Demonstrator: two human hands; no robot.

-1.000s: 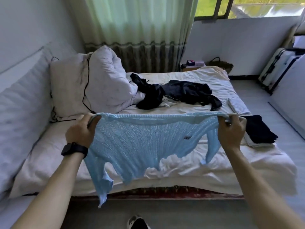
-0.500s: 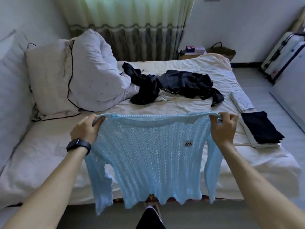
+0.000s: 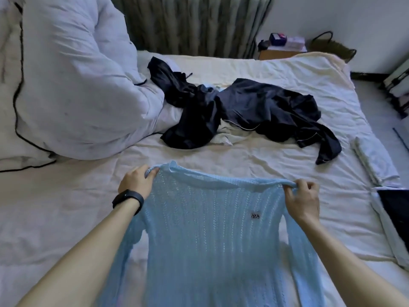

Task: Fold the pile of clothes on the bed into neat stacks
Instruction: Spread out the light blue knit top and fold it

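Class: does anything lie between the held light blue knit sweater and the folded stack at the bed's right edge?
Nothing visible: only bare white sheet lies between the light blue knit sweater and the folded dark stack.

The sweater [image 3: 210,229] at lower centre was pale blue, knitted in vertical openwork rows, with a small dark label [image 3: 255,216]. The pile of clothes [image 3: 254,109] at centre was navy and black. The bed sheet [image 3: 66,207] was cream; the pillow [image 3: 73,85] at upper left, white with black piping.
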